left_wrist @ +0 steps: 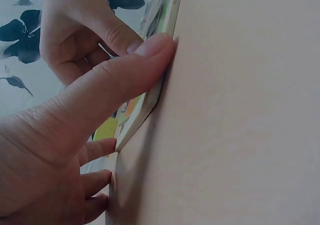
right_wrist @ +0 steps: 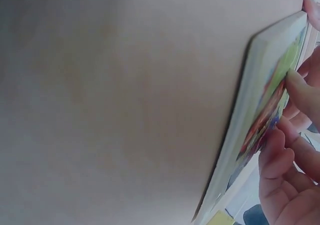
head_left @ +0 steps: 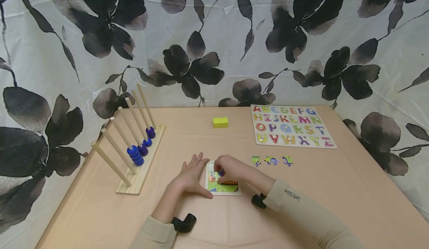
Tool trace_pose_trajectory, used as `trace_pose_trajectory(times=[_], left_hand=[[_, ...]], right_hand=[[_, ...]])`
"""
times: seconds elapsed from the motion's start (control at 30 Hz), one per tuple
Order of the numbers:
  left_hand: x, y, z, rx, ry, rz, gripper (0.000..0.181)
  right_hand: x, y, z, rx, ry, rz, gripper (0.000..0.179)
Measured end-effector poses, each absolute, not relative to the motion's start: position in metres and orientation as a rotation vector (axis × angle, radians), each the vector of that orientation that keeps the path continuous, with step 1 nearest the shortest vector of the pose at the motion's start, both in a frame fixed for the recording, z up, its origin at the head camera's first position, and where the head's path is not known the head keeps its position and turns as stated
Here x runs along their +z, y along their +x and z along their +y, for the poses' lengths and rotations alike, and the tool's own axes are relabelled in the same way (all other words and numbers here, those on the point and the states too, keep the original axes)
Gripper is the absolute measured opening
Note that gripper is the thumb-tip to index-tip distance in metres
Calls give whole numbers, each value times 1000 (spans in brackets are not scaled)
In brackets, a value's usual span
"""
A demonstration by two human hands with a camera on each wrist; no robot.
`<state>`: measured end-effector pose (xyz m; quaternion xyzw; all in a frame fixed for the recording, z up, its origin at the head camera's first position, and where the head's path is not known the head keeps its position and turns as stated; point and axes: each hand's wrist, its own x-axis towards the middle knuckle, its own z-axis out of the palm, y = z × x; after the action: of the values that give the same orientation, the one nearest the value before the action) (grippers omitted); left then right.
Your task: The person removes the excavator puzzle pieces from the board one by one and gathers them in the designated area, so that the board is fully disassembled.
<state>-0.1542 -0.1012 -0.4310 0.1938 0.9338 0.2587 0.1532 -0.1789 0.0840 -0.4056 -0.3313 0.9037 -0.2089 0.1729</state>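
Note:
A small jigsaw board [head_left: 223, 193] with a white border and a colourful picture lies on the table. My left hand [head_left: 189, 176] is beside its left edge, fingers spread, with the thumb along the near edge. Over the picture, my right hand [head_left: 231, 169] bends its fingers and thumb around a dark blue puzzle piece [head_left: 221, 172], pinching it low on the board. The right fingers hide much of that piece. In the right wrist view, the right thumb [right_wrist: 300, 92] and fingertips come down on the picture. Three loose puzzle pieces [head_left: 270, 160] lie in a row to the right.
On the left stands a wooden peg rack [head_left: 147, 167] with blue rings [head_left: 135, 155] on some pegs. A yellow block [head_left: 220, 122] sits behind the jigsaw board. An alphabet board [head_left: 291, 126] lies at the back right. A floral cloth [head_left: 234, 70] hangs behind the table.

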Motion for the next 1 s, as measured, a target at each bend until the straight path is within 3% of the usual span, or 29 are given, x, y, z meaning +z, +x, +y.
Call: trace_pose_trajectory(times=[1.0], left_hand=[[-427, -153, -102, 762, 553, 2671, 112]], right_hand=[[-405, -178, 81, -629, -952, 2546, 21]])
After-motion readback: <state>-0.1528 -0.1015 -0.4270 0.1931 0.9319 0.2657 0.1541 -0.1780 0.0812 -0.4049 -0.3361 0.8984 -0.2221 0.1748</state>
